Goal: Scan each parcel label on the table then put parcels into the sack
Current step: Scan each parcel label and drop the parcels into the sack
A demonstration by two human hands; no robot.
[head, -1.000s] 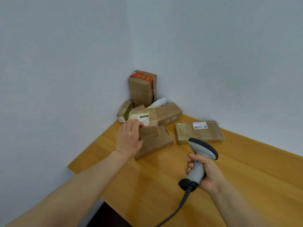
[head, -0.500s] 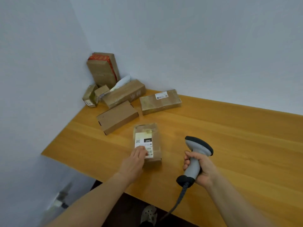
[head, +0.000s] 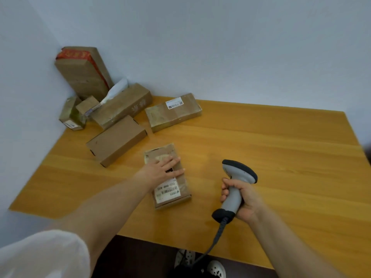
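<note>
Wooden table (head: 281, 147) in pale-walled corner (head: 46, 27); left hand (head: 160, 169), fingers straight, on parcel (head: 183, 187); right hand (head: 243, 199), fingers tight around scanner (head: 239, 171)

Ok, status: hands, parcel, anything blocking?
Left hand flat on parcel, label up. Right hand grips scanner beside it. Left fingers cover part of the label.

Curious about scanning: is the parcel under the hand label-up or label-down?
Label-up: the parcel shows its white label beside the left hand.
</note>
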